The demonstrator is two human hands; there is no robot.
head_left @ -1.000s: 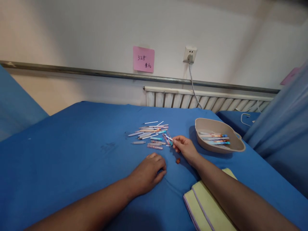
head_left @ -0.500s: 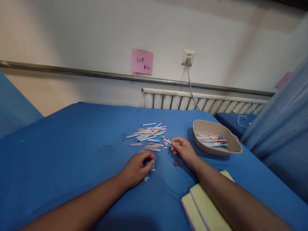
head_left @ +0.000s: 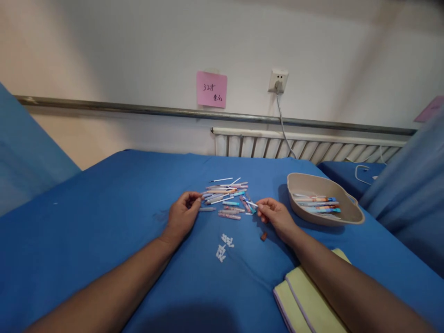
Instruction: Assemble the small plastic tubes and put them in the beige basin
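On the blue sheet lies a loose pile of pen parts: pastel pen barrels (head_left: 229, 216) and thin white refills (head_left: 222, 179). My left hand (head_left: 183, 212) is at the pile's left edge, thumb and fingertips closed around the end of a pale pen barrel (head_left: 205, 196). Between thumb and fingers of my right hand (head_left: 275, 215), a white refill (head_left: 250, 203) points left over the pile's right side. Several small white plastic pieces (head_left: 225, 245) sit in a heap nearer me. A small brown piece (head_left: 263, 236) rests below my right hand.
A beige basket (head_left: 352, 217) holding several pens stands to the right. Under my right forearm is a folded yellow towel (head_left: 301, 296). Behind the blue-covered surface (head_left: 104, 208) are a radiator (head_left: 249, 144), a metal rail and a plugged socket (head_left: 278, 81). A blue curtain hangs at right.
My left hand has moved from the small white pieces, away and to the left, onto the left end of the pen pile. My right hand still holds the refill. The view has shifted slightly.
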